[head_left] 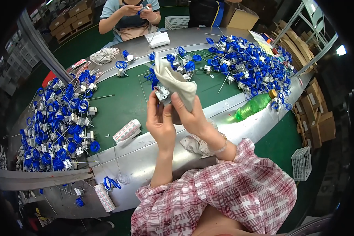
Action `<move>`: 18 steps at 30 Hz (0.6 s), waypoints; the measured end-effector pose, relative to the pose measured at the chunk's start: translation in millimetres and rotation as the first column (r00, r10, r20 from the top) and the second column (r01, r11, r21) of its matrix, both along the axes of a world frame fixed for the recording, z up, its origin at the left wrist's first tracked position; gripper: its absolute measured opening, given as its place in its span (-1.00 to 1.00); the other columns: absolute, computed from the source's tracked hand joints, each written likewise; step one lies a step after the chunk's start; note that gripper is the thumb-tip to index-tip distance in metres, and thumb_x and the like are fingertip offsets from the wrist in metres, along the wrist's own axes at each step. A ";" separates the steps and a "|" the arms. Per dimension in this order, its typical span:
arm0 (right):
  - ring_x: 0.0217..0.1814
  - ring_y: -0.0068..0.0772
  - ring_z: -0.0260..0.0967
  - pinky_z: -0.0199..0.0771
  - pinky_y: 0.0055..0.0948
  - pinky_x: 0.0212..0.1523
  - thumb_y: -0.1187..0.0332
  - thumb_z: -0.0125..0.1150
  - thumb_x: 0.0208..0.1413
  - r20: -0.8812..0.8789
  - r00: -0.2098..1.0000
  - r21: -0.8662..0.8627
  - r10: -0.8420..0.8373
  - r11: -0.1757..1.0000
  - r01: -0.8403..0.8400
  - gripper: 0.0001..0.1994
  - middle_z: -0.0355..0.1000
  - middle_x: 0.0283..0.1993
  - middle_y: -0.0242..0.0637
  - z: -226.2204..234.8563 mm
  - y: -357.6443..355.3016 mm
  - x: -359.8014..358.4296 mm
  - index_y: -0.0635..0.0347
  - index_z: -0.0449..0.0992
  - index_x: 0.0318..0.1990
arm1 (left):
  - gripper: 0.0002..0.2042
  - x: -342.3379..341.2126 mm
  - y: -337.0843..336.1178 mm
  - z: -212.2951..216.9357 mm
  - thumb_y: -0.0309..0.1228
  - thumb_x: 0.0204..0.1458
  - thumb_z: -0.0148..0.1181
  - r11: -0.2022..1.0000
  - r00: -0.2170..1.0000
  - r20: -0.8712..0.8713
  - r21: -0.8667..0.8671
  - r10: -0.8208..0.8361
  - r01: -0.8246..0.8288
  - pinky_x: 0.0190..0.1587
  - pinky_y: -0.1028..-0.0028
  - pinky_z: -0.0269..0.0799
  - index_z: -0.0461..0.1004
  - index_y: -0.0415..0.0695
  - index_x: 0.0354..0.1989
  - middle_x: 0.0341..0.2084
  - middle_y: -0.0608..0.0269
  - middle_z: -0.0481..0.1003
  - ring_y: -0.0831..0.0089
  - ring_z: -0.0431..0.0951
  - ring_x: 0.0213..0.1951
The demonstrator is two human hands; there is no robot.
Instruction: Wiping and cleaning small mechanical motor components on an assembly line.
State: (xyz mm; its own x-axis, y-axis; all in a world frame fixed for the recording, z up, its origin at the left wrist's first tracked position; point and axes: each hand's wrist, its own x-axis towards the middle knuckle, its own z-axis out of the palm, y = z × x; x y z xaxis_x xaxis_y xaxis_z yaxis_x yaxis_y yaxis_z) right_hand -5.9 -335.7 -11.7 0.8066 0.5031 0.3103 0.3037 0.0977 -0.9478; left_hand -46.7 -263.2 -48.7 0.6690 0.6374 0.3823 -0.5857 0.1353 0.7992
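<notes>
Above the middle of the bench, my left hand (161,124) is closed on a small white-and-metal block with a blue wire coil (162,94). My right hand (190,118) grips a beige cloth (176,80), which stands up from the fingers and leans against the block. Both hands nearly meet, the thumbs close together; part of the coil is hidden behind the cloth. Behind them lie several similar blue-coiled parts (181,63) on the green bench mat (114,106). A white-and-red wrapped packet (127,131) lies left of my left hand.
Heaps of blue-coiled parts lie left (55,129) and far right (244,63). A green bottle (255,105) lies to the right, a crumpled cloth (196,144) under my right forearm. Across the bench a co-worker (129,19) handles a small part. Cardboard boxes (318,114) stand right.
</notes>
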 end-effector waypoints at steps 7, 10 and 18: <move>-0.27 -0.52 0.31 0.30 -0.57 -0.27 0.37 -0.07 0.10 0.522 0.845 0.013 -0.113 0.992 0.125 -0.71 0.40 -0.28 -0.19 -10.4 5.9 -16.6 0.40 0.31 -0.08 | -0.60 2.5 21.1 -5.6 -0.55 0.04 -0.07 0.990 0.999 -0.039 -0.140 -0.033 0.027 -0.05 0.55 0.22 0.12 -0.36 0.07 -0.10 0.10 0.32 0.48 0.34 -0.10; -0.26 -0.44 0.34 0.31 -0.54 -0.24 0.39 -0.06 0.09 0.429 0.901 -0.014 -0.059 0.997 0.072 -0.72 0.40 -0.26 -0.12 -0.5 6.3 -6.4 0.40 0.31 -0.10 | -0.60 1.5 17.3 -5.3 -0.52 0.05 -0.07 0.988 0.997 0.005 -0.137 -0.073 0.073 -0.07 0.57 0.21 0.11 -0.36 0.08 -0.10 0.11 0.33 0.49 0.33 -0.11; -0.11 -0.12 0.34 0.25 -0.39 -0.08 0.46 0.00 -0.01 0.616 0.786 -0.056 -0.057 0.992 0.115 -0.71 0.38 -0.19 -0.01 -4.4 3.5 -18.6 0.42 0.33 -0.11 | -0.60 1.3 19.8 -3.1 -0.45 0.08 -0.08 0.985 0.997 -0.012 -0.159 -0.073 0.071 -0.18 0.61 0.27 0.12 -0.34 0.08 -0.19 0.15 0.38 0.56 0.37 -0.22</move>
State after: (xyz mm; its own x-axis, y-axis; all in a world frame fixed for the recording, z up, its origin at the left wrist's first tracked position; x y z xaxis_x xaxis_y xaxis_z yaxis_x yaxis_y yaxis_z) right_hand -24.5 -332.2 -16.1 0.5031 0.4889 0.7127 0.8259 -0.0289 -0.5631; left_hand -45.4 -243.4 -51.8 0.7212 0.6389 0.2678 -0.5557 0.3025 0.7744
